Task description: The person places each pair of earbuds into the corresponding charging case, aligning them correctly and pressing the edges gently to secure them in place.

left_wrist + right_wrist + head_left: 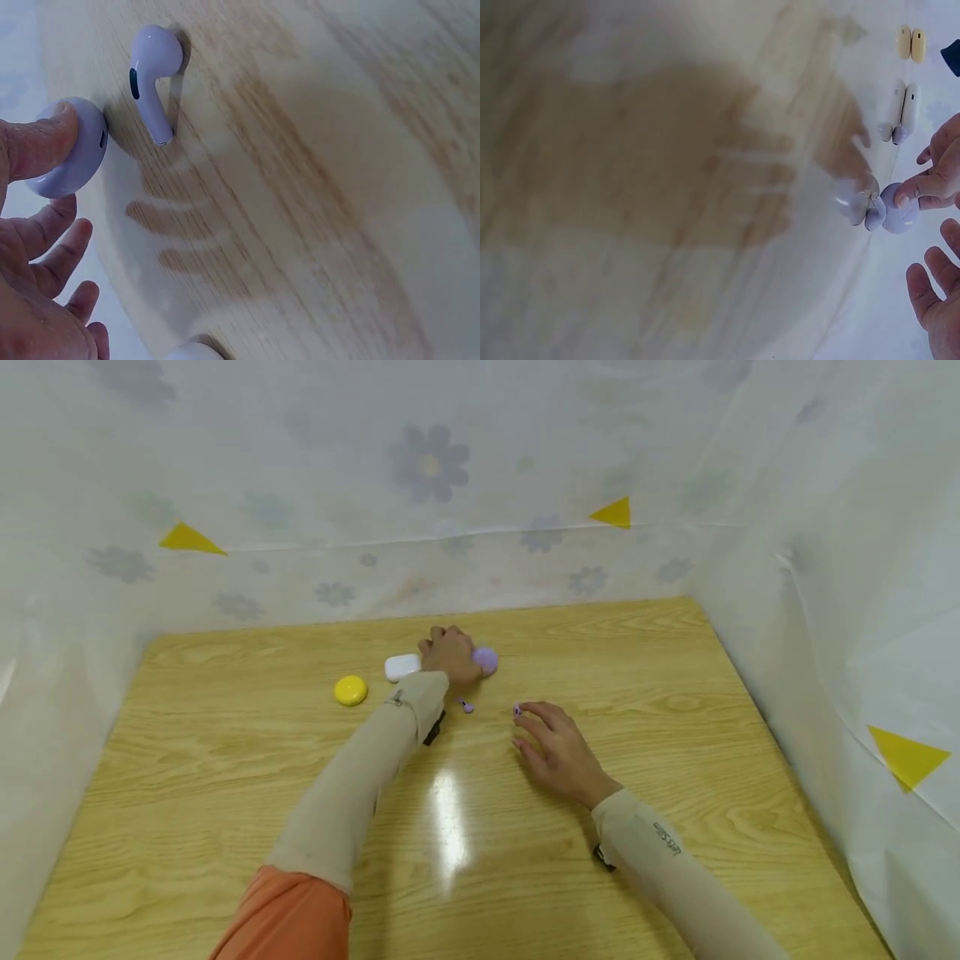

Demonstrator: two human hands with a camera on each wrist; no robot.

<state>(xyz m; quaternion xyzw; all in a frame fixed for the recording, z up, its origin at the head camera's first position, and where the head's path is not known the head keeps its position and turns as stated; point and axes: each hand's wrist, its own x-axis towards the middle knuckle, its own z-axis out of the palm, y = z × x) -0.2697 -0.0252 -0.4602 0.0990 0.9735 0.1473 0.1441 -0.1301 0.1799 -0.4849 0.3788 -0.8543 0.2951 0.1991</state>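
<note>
My left hand (453, 657) grips a round lilac earbud case (486, 661), the thumb laid across its face in the left wrist view. Just in front of it on the tabletop lies a lilac earbud (156, 75) with a dark oval patch on its stem. A second lilac earbud (517, 711) sits right at the index fingertip of my right hand (561, 755). That hand's fingers are spread and relaxed, with nothing between them in the right wrist view.
Left of my left hand stand a white earbud case (402, 667) and a round yellow case (350, 690). The wood-grain table (487, 902) is bounded at the back and sides by pale flowered sheeting (480, 568) bearing yellow triangles.
</note>
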